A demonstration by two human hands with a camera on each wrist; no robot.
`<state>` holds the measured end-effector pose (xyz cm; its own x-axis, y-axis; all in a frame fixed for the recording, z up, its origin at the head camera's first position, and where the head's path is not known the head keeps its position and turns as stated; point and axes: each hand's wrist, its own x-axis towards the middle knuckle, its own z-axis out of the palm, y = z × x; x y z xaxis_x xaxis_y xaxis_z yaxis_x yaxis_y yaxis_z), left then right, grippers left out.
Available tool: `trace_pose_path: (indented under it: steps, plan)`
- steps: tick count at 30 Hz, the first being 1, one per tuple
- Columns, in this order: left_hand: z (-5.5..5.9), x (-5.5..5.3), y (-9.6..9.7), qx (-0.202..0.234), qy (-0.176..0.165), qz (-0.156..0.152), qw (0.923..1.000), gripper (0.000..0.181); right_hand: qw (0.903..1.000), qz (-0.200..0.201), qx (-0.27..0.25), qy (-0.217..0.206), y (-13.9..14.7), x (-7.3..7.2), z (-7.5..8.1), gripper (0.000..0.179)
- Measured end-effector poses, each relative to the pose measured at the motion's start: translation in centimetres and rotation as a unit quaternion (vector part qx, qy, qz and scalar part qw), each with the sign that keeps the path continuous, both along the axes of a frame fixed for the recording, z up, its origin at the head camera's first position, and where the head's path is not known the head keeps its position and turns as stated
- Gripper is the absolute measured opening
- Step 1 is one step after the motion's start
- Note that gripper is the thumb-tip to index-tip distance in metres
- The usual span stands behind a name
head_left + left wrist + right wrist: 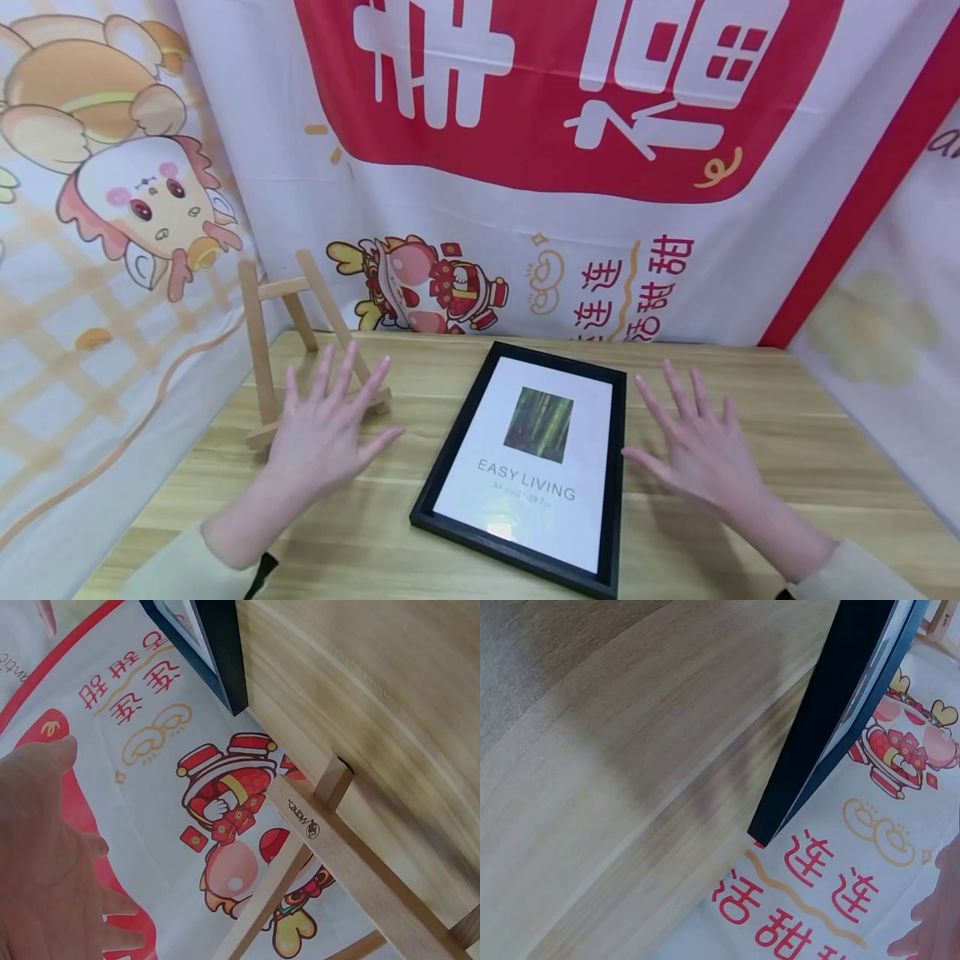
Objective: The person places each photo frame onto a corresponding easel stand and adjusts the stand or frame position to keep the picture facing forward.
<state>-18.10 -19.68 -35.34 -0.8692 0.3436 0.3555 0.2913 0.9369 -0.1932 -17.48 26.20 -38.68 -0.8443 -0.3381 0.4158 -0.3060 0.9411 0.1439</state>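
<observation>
A black picture frame (520, 537) lies face up on the wooden table, with a white insert (480, 417) reading "EASY LIVING" and a small green picture. My left hand (321, 429) hovers with spread fingers in front of a small wooden easel (264, 358), and it holds nothing. Over the table right of the frame is my right hand (697, 446), its fingers also spread and nothing in them. The left wrist view shows the easel's ledge (360, 862) and a corner of the frame (225, 667). In the right wrist view, the frame's black side (817, 727) rises beside bare wood.
A white cloth (285, 167) with red print hangs behind the table (810, 417). Patterned cloths also stand as walls at the left (112, 350) and right (892, 308). The easel stands at the table's back left.
</observation>
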Motion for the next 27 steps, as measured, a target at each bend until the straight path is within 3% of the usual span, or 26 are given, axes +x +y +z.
trace_pose_path:
  steps: [4,10,13,17,20,22,24,27]
  plan:
    - [0.3,-0.7,-0.1,0.005,-0.021,-0.012,0.9997,0.088,0.9990,-0.014,-0.031,-0.030,0.1,0.1,0.1,0.094]
    - [0.5,-2.1,0.1,0.028,-0.082,-0.072,0.9937,0.090,0.9914,-0.034,-0.097,-0.081,0.3,0.5,0.0,0.092]
    - [0.3,-3.1,0.6,0.046,-0.106,-0.095,0.9888,0.093,0.9848,-0.038,-0.136,-0.101,0.3,0.7,-0.1,0.090]
    - [-0.1,-4.7,1.4,0.077,-0.143,-0.118,0.9796,0.097,0.9675,-0.037,-0.215,-0.128,0.0,1.0,-0.8,0.088]
    - [-0.6,-6.1,2.0,0.110,-0.186,-0.136,0.9669,0.103,0.9512,-0.038,-0.268,-0.147,-0.5,1.2,-1.5,0.090]
    - [-1.2,-7.0,2.4,0.146,-0.221,-0.141,0.9539,0.106,0.9408,-0.041,-0.294,-0.164,-0.8,1.2,-1.9,0.093]
    - [-2.0,-7.9,2.8,0.187,-0.254,-0.149,0.9372,0.108,0.9316,-0.046,-0.310,-0.184,-1.2,1.2,-2.4,0.098]
    - [-3.6,-8.8,3.6,0.251,-0.306,-0.157,0.9049,0.108,0.9181,-0.054,-0.326,-0.218,-1.8,1.3,-3.2,0.103]
